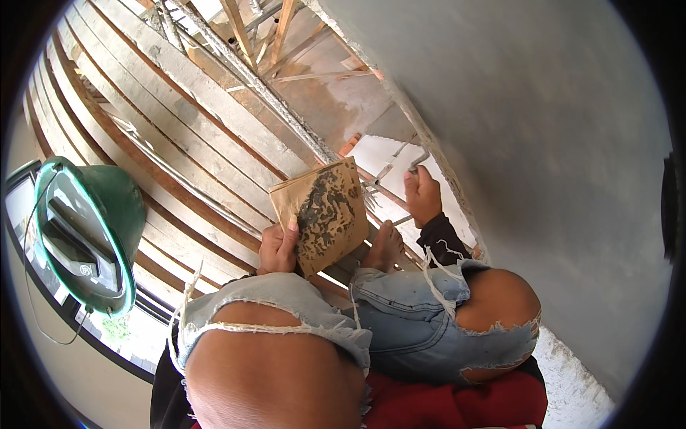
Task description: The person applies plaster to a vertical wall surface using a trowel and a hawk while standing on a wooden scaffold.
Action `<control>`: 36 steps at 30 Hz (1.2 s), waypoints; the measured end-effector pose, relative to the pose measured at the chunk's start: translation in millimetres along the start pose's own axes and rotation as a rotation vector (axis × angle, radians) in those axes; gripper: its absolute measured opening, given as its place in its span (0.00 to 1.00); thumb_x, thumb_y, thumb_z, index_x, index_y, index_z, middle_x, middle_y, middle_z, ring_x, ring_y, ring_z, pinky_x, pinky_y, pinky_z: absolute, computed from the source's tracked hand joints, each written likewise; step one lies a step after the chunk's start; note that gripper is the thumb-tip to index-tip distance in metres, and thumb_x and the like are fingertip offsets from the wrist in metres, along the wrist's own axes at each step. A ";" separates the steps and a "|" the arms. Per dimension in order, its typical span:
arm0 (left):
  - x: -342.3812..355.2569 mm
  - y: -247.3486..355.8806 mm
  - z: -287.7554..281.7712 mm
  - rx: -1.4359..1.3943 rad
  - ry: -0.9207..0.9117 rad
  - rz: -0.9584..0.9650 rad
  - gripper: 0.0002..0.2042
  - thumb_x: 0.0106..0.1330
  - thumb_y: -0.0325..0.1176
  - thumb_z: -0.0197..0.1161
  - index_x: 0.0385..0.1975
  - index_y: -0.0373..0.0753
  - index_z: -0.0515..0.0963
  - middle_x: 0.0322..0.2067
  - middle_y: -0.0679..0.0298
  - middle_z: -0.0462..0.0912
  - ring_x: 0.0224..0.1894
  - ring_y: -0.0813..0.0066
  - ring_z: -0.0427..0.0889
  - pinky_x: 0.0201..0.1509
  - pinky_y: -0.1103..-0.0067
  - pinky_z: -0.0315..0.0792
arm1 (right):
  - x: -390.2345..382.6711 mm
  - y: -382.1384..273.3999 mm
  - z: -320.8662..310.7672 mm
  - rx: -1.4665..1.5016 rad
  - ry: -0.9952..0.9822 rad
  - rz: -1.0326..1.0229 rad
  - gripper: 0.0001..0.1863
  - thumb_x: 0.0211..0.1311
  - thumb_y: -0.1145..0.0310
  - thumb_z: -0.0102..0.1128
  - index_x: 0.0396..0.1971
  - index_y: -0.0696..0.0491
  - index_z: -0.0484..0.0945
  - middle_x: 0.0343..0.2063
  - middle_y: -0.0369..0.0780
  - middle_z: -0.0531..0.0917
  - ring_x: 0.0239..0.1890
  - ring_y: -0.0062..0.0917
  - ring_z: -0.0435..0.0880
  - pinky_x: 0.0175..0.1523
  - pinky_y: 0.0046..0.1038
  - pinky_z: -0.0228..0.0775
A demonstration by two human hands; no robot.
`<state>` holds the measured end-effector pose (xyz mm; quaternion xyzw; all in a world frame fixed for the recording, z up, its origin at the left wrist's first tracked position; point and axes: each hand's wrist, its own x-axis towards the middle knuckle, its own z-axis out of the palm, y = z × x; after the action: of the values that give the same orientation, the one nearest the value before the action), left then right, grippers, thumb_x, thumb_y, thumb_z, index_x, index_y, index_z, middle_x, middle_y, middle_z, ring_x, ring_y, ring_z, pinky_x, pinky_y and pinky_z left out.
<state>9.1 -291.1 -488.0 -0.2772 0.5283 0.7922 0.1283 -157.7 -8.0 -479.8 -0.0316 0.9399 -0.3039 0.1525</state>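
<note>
Tan board (pixel 334 214) blotched dark grey, left hand (pixel 277 250) clamped on its edge, right hand (pixel 424 197) curled, hold unclear, green bucket (pixel 127 204) containing a black object (pixel 77 247)

No wording legible at building site.
The one printed-looking sign is a small pale emblem (pixel 86 270) on the dark shape (pixel 75 239) inside the green bucket (pixel 123 196) at left; it shows as a round mark, too small to make out, with no lettering or numerals readable on or around it.
</note>
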 end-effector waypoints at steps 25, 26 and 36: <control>-0.9 -19.5 -10.6 0.133 0.053 0.019 0.23 0.77 0.45 0.50 0.26 0.30 0.77 0.20 0.67 0.76 0.25 0.81 0.68 0.30 0.77 0.64 | 50.4 -25.6 24.7 -0.075 0.068 -0.046 0.17 0.70 0.58 0.51 0.33 0.60 0.73 0.27 0.56 0.81 0.35 0.56 0.80 0.38 0.50 0.70; 1.4 -17.4 -6.1 0.105 0.056 0.026 0.23 0.77 0.45 0.50 0.27 0.29 0.77 0.21 0.66 0.77 0.26 0.81 0.69 0.31 0.78 0.65 | 60.6 -33.6 25.4 -0.075 0.046 -0.051 0.18 0.70 0.57 0.51 0.32 0.60 0.73 0.27 0.56 0.81 0.35 0.57 0.79 0.38 0.51 0.70; -3.5 -1.4 -4.9 0.213 0.014 0.005 0.24 0.77 0.47 0.49 0.32 0.29 0.79 0.24 0.63 0.81 0.30 0.78 0.74 0.36 0.76 0.69 | 39.1 -39.9 24.7 -0.031 -0.004 -0.037 0.19 0.71 0.57 0.52 0.30 0.60 0.72 0.23 0.54 0.79 0.31 0.54 0.79 0.33 0.44 0.69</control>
<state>14.1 -294.6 -488.5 -0.2662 0.6111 0.7299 0.1516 -188.7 -60.2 -486.1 -0.0519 0.9434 -0.2920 0.1485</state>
